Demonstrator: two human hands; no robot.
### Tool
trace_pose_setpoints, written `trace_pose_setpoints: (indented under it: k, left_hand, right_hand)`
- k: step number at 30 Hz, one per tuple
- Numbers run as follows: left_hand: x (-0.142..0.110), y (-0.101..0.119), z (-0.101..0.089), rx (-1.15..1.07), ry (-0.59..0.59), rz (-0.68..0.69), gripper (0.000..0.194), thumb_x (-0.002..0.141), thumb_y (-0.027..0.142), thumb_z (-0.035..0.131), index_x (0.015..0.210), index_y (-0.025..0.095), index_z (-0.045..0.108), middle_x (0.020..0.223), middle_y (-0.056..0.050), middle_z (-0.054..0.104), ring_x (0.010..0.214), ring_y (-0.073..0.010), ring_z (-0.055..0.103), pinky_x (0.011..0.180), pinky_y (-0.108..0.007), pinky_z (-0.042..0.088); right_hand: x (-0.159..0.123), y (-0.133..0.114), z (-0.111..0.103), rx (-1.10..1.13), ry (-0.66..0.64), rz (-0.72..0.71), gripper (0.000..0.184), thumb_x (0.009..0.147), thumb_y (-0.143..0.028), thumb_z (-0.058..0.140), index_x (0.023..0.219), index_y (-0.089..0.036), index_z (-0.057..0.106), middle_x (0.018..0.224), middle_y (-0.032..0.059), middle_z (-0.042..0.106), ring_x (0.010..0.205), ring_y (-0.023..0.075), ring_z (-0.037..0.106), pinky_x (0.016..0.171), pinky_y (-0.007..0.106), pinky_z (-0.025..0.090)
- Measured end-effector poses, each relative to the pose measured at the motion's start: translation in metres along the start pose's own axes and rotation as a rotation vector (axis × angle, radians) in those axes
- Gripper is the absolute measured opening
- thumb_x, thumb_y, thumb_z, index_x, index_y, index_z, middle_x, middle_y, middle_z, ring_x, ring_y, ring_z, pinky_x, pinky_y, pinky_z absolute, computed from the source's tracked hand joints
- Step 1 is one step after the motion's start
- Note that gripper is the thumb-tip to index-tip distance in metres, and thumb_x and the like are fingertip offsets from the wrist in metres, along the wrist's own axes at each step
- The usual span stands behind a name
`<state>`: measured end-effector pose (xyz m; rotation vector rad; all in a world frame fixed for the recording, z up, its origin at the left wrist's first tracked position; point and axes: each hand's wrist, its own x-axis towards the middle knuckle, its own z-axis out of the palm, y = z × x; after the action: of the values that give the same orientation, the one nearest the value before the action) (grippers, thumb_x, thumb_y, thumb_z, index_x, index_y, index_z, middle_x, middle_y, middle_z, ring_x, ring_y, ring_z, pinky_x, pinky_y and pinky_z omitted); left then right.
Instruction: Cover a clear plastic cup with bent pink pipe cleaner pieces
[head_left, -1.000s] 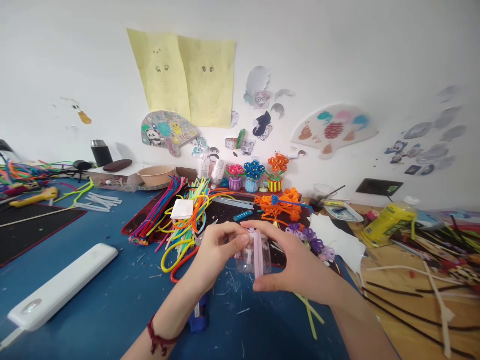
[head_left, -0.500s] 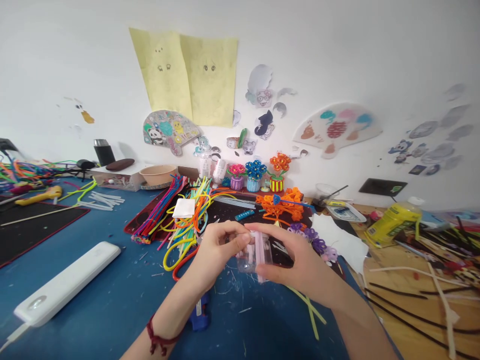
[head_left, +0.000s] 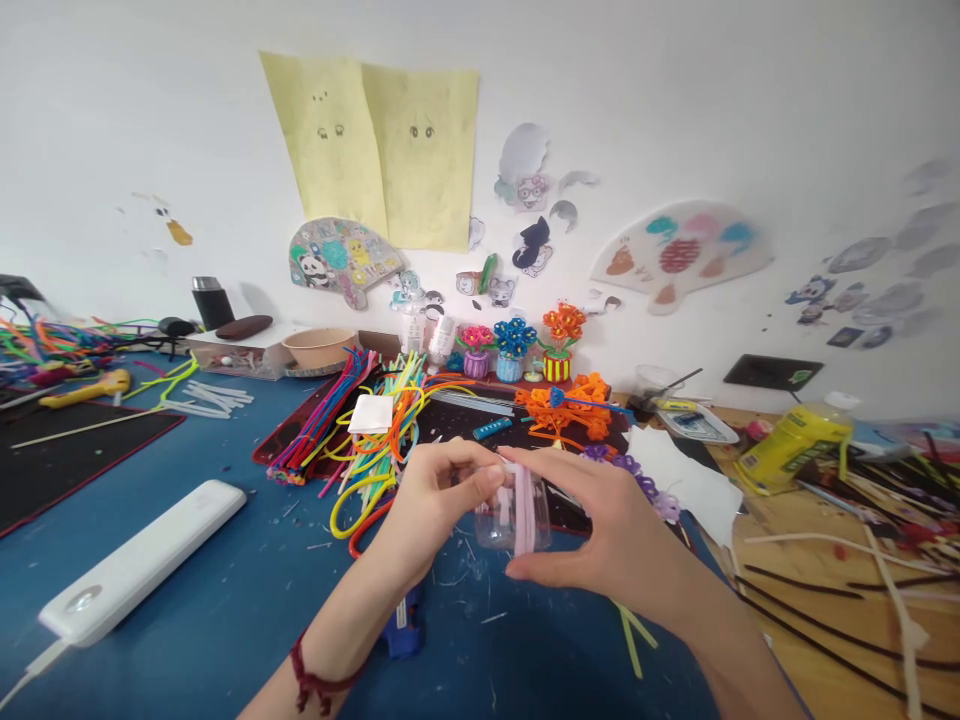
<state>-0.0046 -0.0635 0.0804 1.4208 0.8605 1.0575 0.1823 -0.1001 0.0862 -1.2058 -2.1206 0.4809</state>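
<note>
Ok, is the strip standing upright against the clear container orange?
No, the strip is pale pink along its visible length against the clear container.

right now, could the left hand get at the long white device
Probably yes: nothing tall shows between the left hand and the long white device, though that hand's grip on the clear container would likely need loosening first.

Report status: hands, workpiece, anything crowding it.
Left hand: pinched at top edge of clear plastic container.
Right hand: open around pale-pink fuzzy strips, upright against container.
Close by: blue object, partly hidden behind left forearm.
</note>
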Motion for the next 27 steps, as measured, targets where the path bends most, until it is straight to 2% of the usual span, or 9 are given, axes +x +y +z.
trace_pose_setpoints:
  k: [4,8,13,19,23,27]
  left_hand:
    - [0.000,0.000,0.000,-0.073,-0.020,-0.001,0.024,0.072,0.034,0.072,0.069,0.011,0.069,0.061,-0.001,0.058,0.058,-0.0103,0.048,0.055,-0.022,0.035]
    - [0.001,0.002,0.003,-0.127,-0.034,-0.023,0.022,0.068,0.031,0.076,0.066,0.011,0.069,0.057,-0.001,0.058,0.055,-0.0092,0.048,0.054,-0.020,0.036]
    - [0.001,0.006,0.005,-0.155,-0.048,-0.012,0.022,0.067,0.030,0.078,0.061,0.011,0.068,0.055,0.000,0.057,0.054,-0.0085,0.048,0.053,-0.019,0.037]
    - [0.001,0.006,0.004,-0.146,-0.069,-0.003,0.023,0.068,0.031,0.076,0.060,0.011,0.067,0.055,0.000,0.056,0.055,-0.0089,0.046,0.053,-0.019,0.036]
    - [0.003,0.001,0.000,-0.133,-0.095,0.020,0.021,0.072,0.030,0.074,0.065,0.011,0.068,0.058,0.000,0.057,0.056,-0.0089,0.047,0.054,-0.020,0.036]
    - [0.005,-0.004,-0.005,-0.103,-0.109,0.055,0.021,0.076,0.031,0.071,0.068,0.012,0.068,0.062,0.000,0.057,0.058,-0.0092,0.047,0.055,-0.020,0.036]
  right_hand:
    - [0.000,0.002,-0.001,-0.098,0.021,-0.123,0.066,0.073,-0.044,0.074,0.131,-0.023,0.050,0.118,0.0049,0.063,0.101,0.0208,0.062,0.086,0.032,0.052]
    - [0.002,-0.001,-0.003,-0.199,0.038,-0.226,0.051,0.074,-0.037,0.074,0.119,-0.018,0.057,0.104,0.0070,0.067,0.084,0.0198,0.065,0.074,0.031,0.054]
    - [0.004,-0.003,-0.007,-0.317,0.066,-0.335,0.042,0.077,-0.039,0.068,0.110,-0.015,0.060,0.088,0.0076,0.068,0.071,0.0189,0.065,0.063,0.028,0.054]
    - [0.004,-0.003,-0.006,-0.362,0.077,-0.351,0.039,0.079,-0.041,0.066,0.108,-0.014,0.061,0.088,0.0086,0.068,0.074,0.0204,0.066,0.065,0.029,0.055]
    - [0.004,-0.001,-0.007,-0.299,0.032,-0.270,0.049,0.077,-0.046,0.070,0.115,-0.016,0.058,0.105,0.0106,0.067,0.088,0.0231,0.066,0.076,0.033,0.056]
    - [0.001,0.006,-0.006,-0.178,-0.024,-0.153,0.081,0.067,-0.057,0.074,0.135,-0.026,0.043,0.125,0.0066,0.059,0.111,0.0238,0.059,0.091,0.036,0.052]
